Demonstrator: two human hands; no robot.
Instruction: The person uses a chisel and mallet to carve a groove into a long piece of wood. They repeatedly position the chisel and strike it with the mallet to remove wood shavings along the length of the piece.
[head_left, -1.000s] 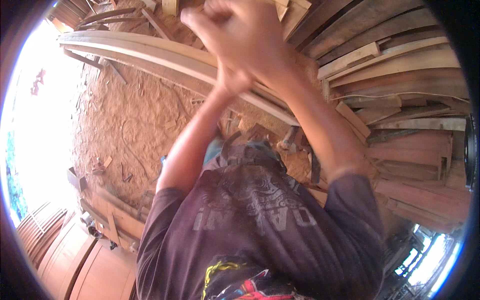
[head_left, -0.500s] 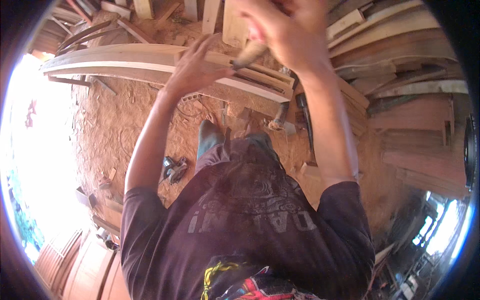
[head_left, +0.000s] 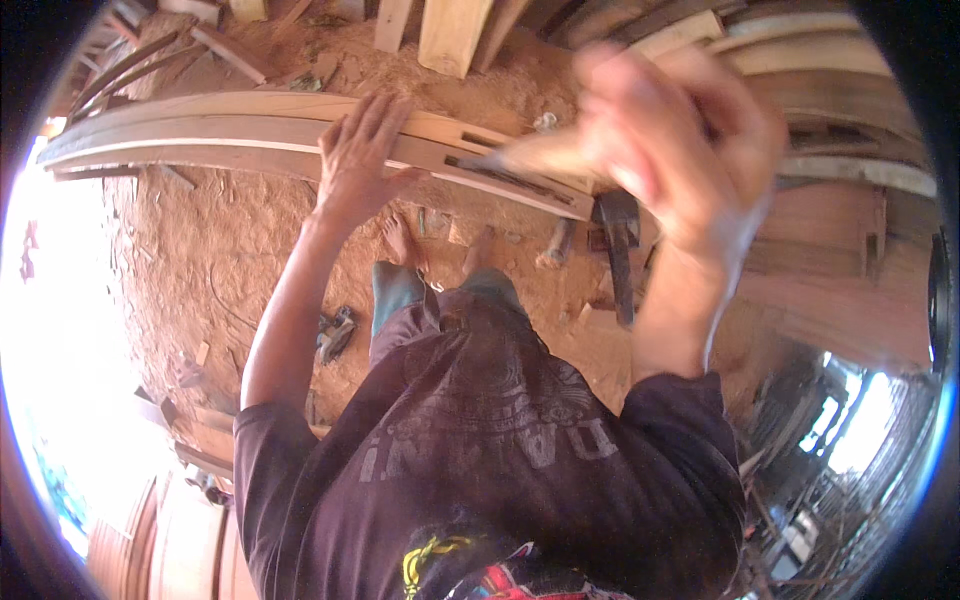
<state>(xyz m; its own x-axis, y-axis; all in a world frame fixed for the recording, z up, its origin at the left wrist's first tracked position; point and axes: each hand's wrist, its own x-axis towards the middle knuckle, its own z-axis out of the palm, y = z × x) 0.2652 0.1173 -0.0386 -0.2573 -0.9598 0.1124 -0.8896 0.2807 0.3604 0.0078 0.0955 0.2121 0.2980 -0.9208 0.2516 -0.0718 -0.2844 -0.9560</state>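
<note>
A pair of long wooden beams (head_left: pixel 240 132) lies side by side across the far side in front of me, with narrow slots cut near the right end. My left hand (head_left: pixel 358 155) rests on the beams, fingers spread and pressing on the wood. In my right hand (head_left: pixel 690 150), blurred by motion, is a chisel (head_left: pixel 545 153) with a pale wooden handle. Its dark tip points left, at or just above a slot in the nearer beam; whether it touches the wood I cannot tell.
A dark hammer-shaped tool (head_left: pixel 620 255) sits at the beams' right end. On the sawdust-covered ground are a power tool (head_left: pixel 336 334) and a short round post (head_left: pixel 558 243). Upright timber offcuts (head_left: pixel 455 38) stand beyond the beams; stacked planks (head_left: pixel 810 225) fill the right side.
My left hand has come down flat on the beams. The right hand has moved rightward and nearer with the chisel, which now lies lower over the slot. The whole view has shifted slightly.
</note>
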